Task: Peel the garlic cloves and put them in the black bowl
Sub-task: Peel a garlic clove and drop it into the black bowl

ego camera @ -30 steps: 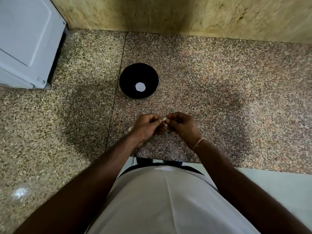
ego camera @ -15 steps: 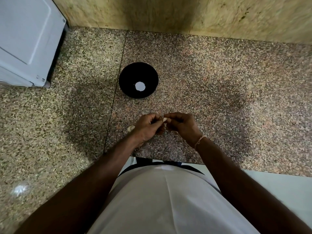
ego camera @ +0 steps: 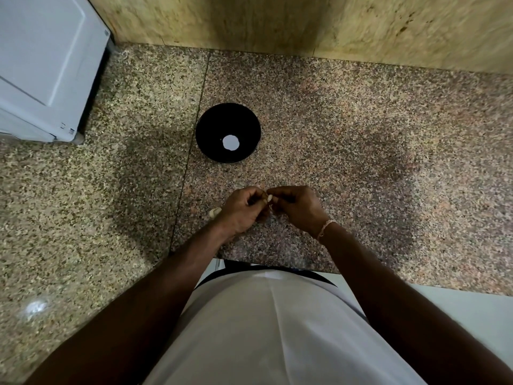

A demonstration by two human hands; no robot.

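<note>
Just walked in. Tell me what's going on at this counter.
A person stands at a speckled stone counter, both hands together over it. The left hand and right hand pinch a small pale garlic clove between their fingertips, apparently peeling it. Another pale clove shows beside the left hand. The black bowl sits further back, apart from the hands; a bright white spot shows at its bottom, and I can't tell what that is.
</note>
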